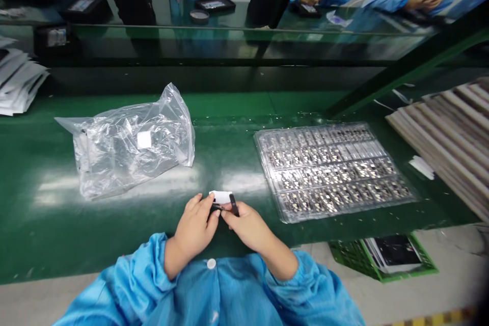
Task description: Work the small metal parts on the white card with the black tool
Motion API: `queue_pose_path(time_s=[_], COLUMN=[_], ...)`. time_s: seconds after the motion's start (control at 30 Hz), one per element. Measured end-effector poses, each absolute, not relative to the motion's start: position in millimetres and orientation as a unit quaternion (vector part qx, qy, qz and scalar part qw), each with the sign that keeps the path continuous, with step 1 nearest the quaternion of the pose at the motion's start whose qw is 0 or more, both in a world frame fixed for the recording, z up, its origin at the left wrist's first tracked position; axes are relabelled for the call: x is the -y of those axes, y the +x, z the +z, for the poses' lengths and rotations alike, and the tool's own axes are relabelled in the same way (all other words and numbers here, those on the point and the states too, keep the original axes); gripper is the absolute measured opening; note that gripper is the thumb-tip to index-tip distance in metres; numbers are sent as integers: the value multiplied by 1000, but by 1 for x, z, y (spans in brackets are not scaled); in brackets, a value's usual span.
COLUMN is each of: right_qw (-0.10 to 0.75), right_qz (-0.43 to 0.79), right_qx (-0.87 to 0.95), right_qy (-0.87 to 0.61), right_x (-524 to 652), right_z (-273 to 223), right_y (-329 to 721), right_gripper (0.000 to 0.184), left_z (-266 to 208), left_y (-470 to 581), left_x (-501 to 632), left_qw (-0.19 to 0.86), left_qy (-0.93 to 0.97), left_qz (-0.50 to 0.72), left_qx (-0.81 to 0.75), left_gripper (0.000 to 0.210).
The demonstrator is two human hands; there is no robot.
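left hand [196, 224] and right hand [244, 224] pinch a small part [225, 202] beside the clear tray [267, 137] of parts.

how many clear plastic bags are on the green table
1. The clear plastic bag lies crumpled on the green table, to the left, beyond the left hand. The clear tray of small parts on the right is not a bag. None other shows.
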State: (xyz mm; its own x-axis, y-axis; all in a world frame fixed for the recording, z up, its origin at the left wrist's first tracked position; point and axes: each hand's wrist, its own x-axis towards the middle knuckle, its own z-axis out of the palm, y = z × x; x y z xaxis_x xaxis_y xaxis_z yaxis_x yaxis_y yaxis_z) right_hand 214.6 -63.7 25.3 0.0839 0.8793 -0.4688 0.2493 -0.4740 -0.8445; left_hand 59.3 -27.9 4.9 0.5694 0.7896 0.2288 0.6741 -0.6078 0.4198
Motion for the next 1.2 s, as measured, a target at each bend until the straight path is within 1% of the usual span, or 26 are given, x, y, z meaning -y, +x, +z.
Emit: queue_pose_path(time_s=[0.1, 0.2, 0.3, 0.4, 0.67, 1.03, 1.2], right_qw=[329, 358, 363, 366, 365, 376, 365], right_qz=[372, 228, 140, 90, 70, 78, 103], right_qx=[547, 625, 664, 672, 668, 655, 651], right_qy=[-674, -655, -639, -637, -645, -651, -658], right_x=[72, 79, 82, 82, 81, 80, 80], right_z=[22, 14, 6, 3, 0, 1, 2], right_y=[208, 205, 205, 205, 204, 204, 204], right_gripper=[18, 20, 24, 25, 21, 20, 22], left_z=[8, 10, 10, 8, 7, 12, 13], left_y=[59, 59, 59, 59, 60, 62, 63], left_x=[26, 26, 27, 27, 28, 27, 26], left_qw=[166, 163, 159, 156, 123, 123, 130], left_qy=[878, 876, 875, 877, 882, 886, 885], left_qz=[213, 222, 224, 218, 213, 208, 200], left_qx=[-395, -395, -400, -400, -402, -395, -400], left_gripper=[30, 27, 24, 24, 26, 25, 25])
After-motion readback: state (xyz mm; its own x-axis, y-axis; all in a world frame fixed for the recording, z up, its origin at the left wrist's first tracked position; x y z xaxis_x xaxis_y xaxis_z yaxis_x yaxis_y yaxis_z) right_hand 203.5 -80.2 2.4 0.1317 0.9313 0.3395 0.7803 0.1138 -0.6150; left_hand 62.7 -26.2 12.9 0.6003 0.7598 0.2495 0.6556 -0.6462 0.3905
